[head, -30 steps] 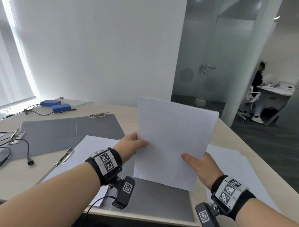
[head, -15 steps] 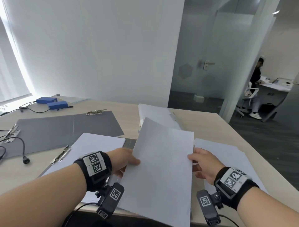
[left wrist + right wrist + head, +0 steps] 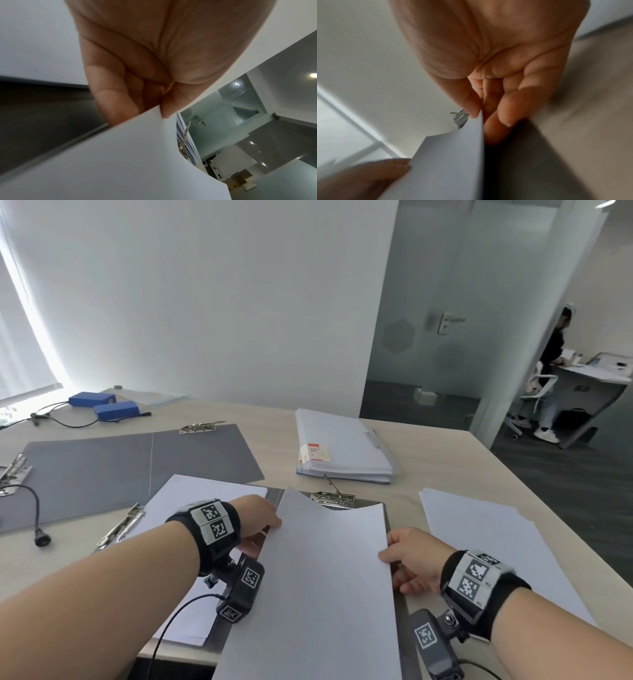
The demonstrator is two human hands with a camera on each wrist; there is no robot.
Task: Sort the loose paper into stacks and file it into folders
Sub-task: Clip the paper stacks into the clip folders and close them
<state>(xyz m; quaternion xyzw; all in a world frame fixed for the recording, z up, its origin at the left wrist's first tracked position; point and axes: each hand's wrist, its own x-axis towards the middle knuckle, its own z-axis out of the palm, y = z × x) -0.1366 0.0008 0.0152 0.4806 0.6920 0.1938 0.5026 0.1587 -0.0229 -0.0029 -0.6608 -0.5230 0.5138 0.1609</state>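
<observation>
Head view: we held paper sheaf [image 3: 329,583] over open grey clip folder [image 3: 385,510], left hand [image 3: 255,520] and right hand [image 3: 409,558] pinching side edges. We judged: keep sheaf level, slide top edge under raised clip [image 3: 334,496]. Neighbouring folder [image 3: 202,498] held sheets; far folder [image 3: 102,463] bare.

Left wrist view: thumb and fingers [image 3: 118,102] pinched sheaf edge.

Right wrist view: fingers [image 3: 508,112] gripped opposite edge; blurred.

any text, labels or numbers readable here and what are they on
No text is readable.
Red-and-white label on the closed white folder: print too small.
Wristband markers: black-and-white square codes, no letters.
Sheet held by both hands: blank on the visible side.
</observation>
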